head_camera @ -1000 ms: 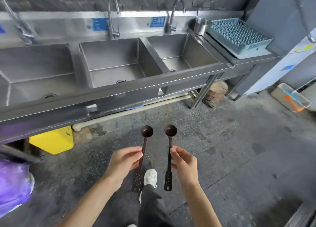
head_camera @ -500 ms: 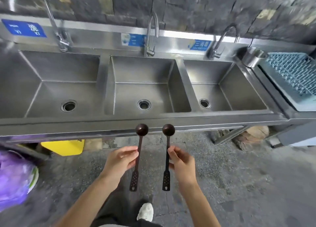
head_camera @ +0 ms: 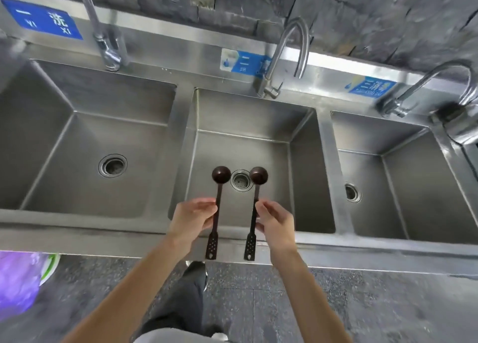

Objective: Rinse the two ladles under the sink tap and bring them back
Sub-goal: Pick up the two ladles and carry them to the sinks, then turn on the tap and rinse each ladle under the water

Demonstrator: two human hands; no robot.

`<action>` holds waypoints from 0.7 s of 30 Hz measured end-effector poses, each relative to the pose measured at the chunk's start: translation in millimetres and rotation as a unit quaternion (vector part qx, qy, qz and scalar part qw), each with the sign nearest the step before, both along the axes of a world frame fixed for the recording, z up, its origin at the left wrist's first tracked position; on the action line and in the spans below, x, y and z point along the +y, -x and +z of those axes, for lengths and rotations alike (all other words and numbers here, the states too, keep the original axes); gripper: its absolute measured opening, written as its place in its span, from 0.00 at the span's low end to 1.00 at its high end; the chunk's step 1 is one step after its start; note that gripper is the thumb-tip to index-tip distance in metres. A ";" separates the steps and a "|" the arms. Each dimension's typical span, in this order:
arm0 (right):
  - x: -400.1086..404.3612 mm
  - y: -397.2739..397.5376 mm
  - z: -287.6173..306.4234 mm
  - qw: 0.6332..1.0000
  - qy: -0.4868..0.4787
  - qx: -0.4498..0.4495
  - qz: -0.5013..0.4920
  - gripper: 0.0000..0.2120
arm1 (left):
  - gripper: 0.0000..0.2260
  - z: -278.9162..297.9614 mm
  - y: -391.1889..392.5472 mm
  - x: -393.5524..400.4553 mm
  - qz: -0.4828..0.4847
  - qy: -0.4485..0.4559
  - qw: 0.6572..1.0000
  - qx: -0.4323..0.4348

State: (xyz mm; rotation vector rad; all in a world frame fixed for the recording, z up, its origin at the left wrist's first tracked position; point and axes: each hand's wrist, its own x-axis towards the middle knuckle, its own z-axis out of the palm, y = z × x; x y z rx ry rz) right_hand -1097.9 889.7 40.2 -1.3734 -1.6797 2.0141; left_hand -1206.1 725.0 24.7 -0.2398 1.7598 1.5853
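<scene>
Head view: hands, left [head_camera: 192, 218] and right [head_camera: 276, 222], each pinching ladle; bowls now over middle basin [head_camera: 305, 166], previously short of sink.

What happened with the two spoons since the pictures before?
The person walked up to the sinks, so both ladles went from over the floor to over the middle sink, their bowls either side of its drain. The left hand keeps pinching the left ladle and the right hand the right ladle. No water is running.
</scene>
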 end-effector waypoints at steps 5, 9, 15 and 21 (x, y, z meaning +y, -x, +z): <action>35.0 76.7 -42.6 0.998 -0.003 -0.056 0.022 0.04 | 0.09 -25.6 73.3 36.6 0.035 0.026 0.999 -0.030; 54.8 114.9 -89.7 0.995 0.014 -0.100 0.021 0.04 | 0.10 -61.0 108.3 60.6 0.033 0.058 0.997 -0.041; 71.9 145.1 -164.5 0.985 0.023 -0.164 0.050 0.07 | 0.09 -145.4 125.4 85.5 0.025 0.127 0.989 -0.073; 67.1 159.4 -248.0 0.967 0.038 -0.219 0.120 0.08 | 0.08 -227.5 129.0 87.0 0.022 0.206 0.976 -0.067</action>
